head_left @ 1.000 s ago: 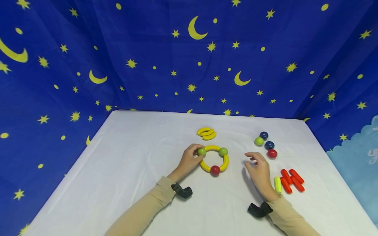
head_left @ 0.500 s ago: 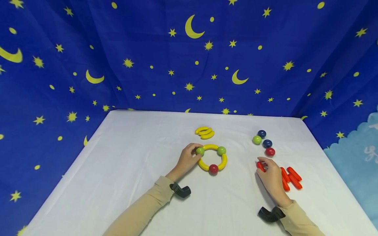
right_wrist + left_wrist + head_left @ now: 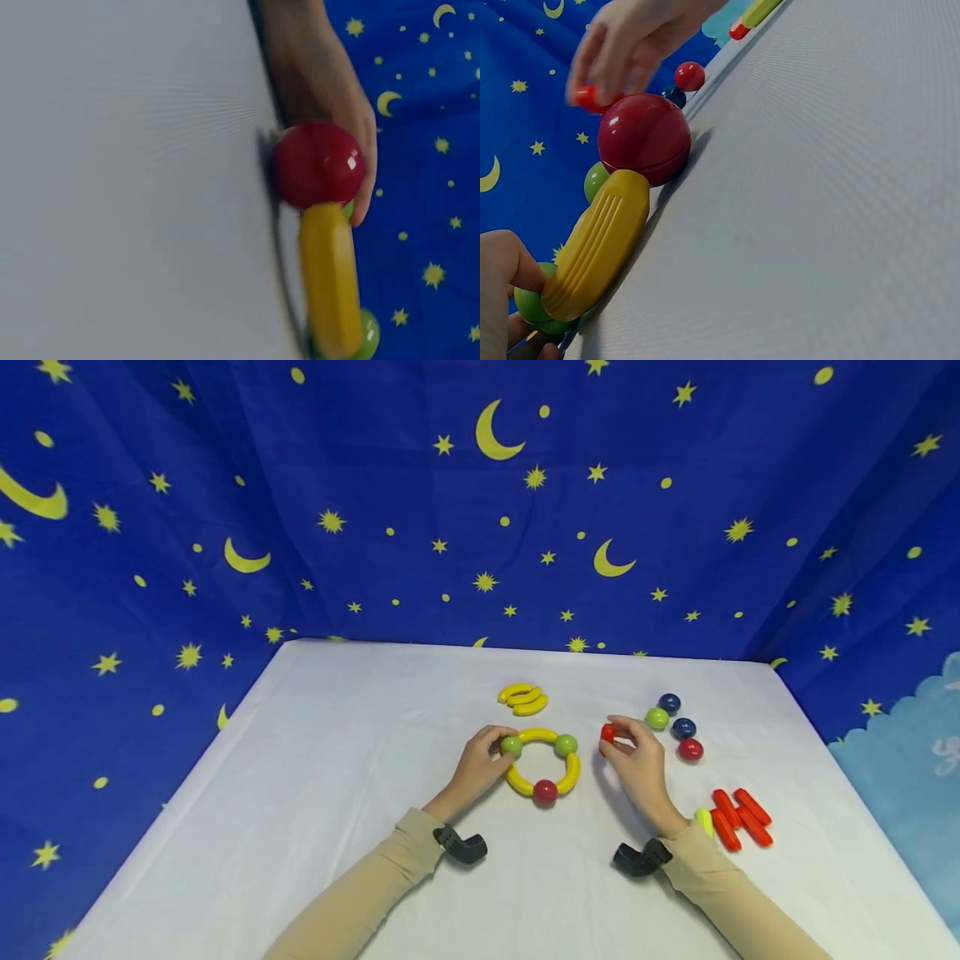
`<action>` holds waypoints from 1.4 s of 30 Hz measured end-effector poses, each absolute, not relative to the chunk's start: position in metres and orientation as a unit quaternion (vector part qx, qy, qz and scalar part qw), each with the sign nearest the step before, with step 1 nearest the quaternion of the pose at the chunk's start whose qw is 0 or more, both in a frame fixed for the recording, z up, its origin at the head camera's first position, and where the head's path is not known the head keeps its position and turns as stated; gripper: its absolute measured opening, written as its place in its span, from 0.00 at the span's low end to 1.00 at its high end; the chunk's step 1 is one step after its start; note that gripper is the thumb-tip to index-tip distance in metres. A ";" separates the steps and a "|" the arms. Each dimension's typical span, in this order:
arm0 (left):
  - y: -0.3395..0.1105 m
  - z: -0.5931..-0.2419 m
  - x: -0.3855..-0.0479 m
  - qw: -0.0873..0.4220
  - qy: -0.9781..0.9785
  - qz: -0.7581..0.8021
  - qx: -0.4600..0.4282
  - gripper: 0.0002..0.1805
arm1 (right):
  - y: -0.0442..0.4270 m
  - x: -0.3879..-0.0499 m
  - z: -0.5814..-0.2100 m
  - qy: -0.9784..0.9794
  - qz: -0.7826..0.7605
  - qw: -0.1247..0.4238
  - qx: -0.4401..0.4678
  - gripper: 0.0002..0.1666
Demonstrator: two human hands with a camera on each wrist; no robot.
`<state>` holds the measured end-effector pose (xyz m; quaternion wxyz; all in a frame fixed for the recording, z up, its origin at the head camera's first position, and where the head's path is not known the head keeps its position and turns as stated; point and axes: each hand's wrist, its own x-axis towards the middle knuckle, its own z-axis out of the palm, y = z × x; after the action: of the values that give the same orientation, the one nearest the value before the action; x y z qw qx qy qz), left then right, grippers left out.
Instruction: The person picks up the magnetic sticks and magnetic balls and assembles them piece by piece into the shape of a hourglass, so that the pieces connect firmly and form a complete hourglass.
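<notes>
A ring of curved yellow pieces (image 3: 537,735) and balls lies on the white table. My left hand (image 3: 476,768) is at its left side, thumb and fingers pinching a green ball (image 3: 512,745). A second green ball (image 3: 566,745) sits at the ring's upper right, and a red ball (image 3: 545,792) joins the yellow pieces at the near side. To the right of the ring, my right hand (image 3: 641,768) holds a short red stick (image 3: 607,737) between thumb and fingers, apart from the ring. In the left wrist view this red stick (image 3: 592,99) appears beyond the red ball, partly covered by fingers.
Loose yellow curved pieces (image 3: 524,698) lie behind the ring. At the back right are two blue balls (image 3: 683,728), a green ball (image 3: 657,718) and a red ball (image 3: 691,749). Several red sticks (image 3: 738,818) and a yellow-green stick (image 3: 704,821) lie beside the right forearm.
My right hand went right toward the red sticks, took hold of one, then carried it left and away from me toward the ring. My left hand stays at the green ball.
</notes>
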<state>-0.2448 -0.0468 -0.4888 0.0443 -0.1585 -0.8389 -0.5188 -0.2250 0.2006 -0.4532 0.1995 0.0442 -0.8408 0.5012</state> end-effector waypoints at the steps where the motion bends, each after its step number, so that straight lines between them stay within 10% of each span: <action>1: -0.046 -0.489 -0.245 0.044 -0.838 -0.520 -0.159 0.18 | 0.196 -0.227 -0.450 -0.834 0.511 0.201 0.052 0.23; 20: -0.040 -0.489 -0.245 0.046 -0.834 -0.522 -0.173 0.18 | 0.178 -0.238 -0.456 -0.835 0.505 0.177 0.128 0.22; 42: -0.050 -0.488 -0.241 0.104 -0.876 -0.401 -0.247 0.15 | 0.270 -0.137 -0.461 -0.905 0.316 0.284 -0.006 0.18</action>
<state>-0.2410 -0.0496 -0.4875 0.1037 -0.2467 -0.8761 -0.4010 -0.1367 0.2696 -0.4609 0.2844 -0.0063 -0.9050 0.3163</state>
